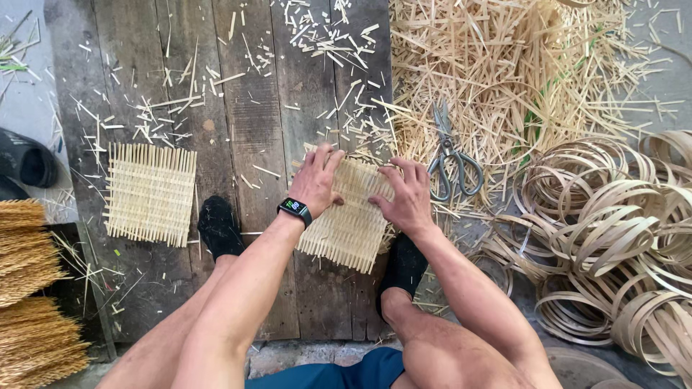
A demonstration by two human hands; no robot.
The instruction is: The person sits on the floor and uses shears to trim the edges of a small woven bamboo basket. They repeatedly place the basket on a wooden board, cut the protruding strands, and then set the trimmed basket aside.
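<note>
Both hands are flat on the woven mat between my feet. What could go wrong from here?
1. The woven mat has loose strip ends all round; the left hand and right hand pressing near its far edge could snag or get splinters.
2. The scissors lie close beside the right hand, half buried in offcuts, so a sideways reach might catch them.

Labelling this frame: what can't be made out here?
Head view only:
- Woven mat: middle hidden under left hand and right hand.
- Either hand's grip: unclear, palms face down.
- Coiled strips: cut by right edge.
- Dark object: cut by left edge.
</note>
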